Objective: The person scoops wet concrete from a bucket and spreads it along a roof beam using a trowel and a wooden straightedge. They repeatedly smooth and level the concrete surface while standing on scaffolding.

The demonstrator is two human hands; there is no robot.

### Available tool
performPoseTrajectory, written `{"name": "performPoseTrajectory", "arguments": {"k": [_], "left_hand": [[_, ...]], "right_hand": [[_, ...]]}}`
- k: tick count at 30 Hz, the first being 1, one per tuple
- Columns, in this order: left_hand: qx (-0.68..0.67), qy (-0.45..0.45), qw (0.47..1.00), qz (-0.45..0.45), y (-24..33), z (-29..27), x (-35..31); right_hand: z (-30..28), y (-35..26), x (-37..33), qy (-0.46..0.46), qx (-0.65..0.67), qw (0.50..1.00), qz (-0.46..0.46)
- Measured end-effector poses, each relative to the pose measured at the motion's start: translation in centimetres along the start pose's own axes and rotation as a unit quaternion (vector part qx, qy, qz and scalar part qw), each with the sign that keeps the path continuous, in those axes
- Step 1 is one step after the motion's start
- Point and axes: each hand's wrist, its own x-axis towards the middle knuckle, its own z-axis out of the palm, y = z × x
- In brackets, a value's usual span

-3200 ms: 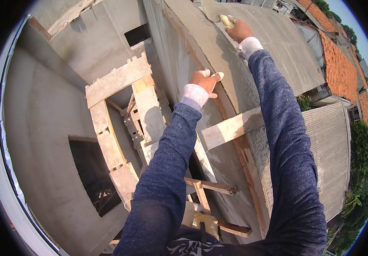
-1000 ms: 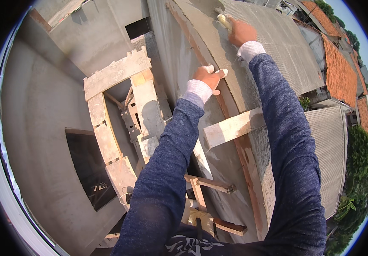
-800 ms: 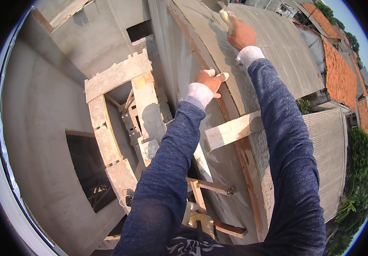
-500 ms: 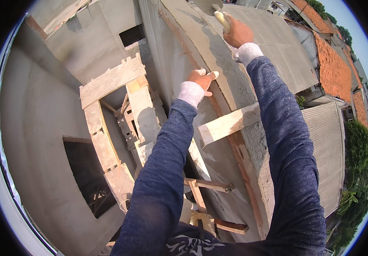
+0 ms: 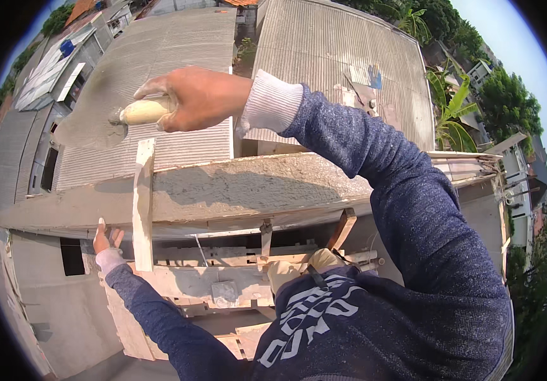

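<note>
My right hand [image 5: 197, 98] is wrapped round the pale, worn handle of a trowel [image 5: 143, 112] and holds it above the wall top. The trowel's grey blade, coated in mortar, points left and blends with the roof behind. Lower left, my left hand [image 5: 107, 238] has its fingers apart, at the inner edge of the wall; whether it touches the wall I cannot tell. Between the hands a mortar-stained wooden batten [image 5: 143, 209] crosses the wall top [image 5: 242, 184]. Its plaster is smooth at the left and rough farther right.
Below me, on the inner side, are scaffold planks [image 5: 191, 279] and a wooden prop [image 5: 342, 228]. Beyond the wall lie corrugated roofs [image 5: 343, 57], one with a blue glove [image 5: 374, 77] on it. Trees [image 5: 508, 101] stand at the right.
My view has swung to the right, so the wall now runs across it. My right hand still grips the trowel, now nearer to me. My left hand's fingers are more spread.
</note>
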Motion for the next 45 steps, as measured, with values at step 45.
{"name": "performPoseTrajectory", "arguments": {"k": [45], "left_hand": [[0.587, 0.418, 0.674, 0.162, 13.0, -7.3, 6.1]], "right_hand": [[4.2, 6.5, -36.7, 0.398, 0.161, 0.768, 0.475]]}}
